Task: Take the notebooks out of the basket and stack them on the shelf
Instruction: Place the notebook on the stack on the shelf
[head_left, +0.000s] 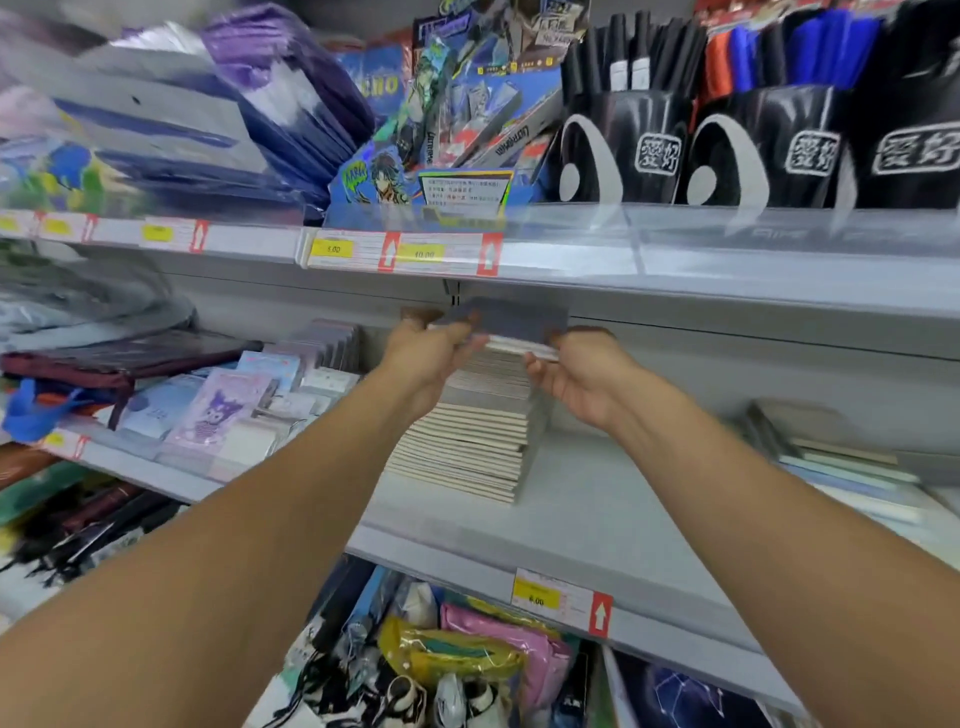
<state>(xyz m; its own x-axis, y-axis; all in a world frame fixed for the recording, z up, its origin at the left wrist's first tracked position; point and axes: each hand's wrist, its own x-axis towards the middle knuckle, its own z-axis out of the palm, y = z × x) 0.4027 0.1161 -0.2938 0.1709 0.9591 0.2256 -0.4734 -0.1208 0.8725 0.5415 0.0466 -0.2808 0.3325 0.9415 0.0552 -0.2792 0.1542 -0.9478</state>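
Note:
A tall stack of notebooks (470, 436) with pale page edges stands on the grey middle shelf (597, 499). Above its top I hold a few grey-covered notebooks (514, 319) between both hands. My left hand (428, 358) grips their left edge with curled fingers. My right hand (579, 374) grips their right edge, thumb on top. The held notebooks hover just over the stack, close under the shelf above. The basket is out of view.
Small cartoon notepads (223, 405) lie left of the stack, and flat books (841, 467) lie at the right. The upper shelf edge with price tags (405, 252) hangs low over my hands. Pouches and bags (467, 654) fill the shelf below.

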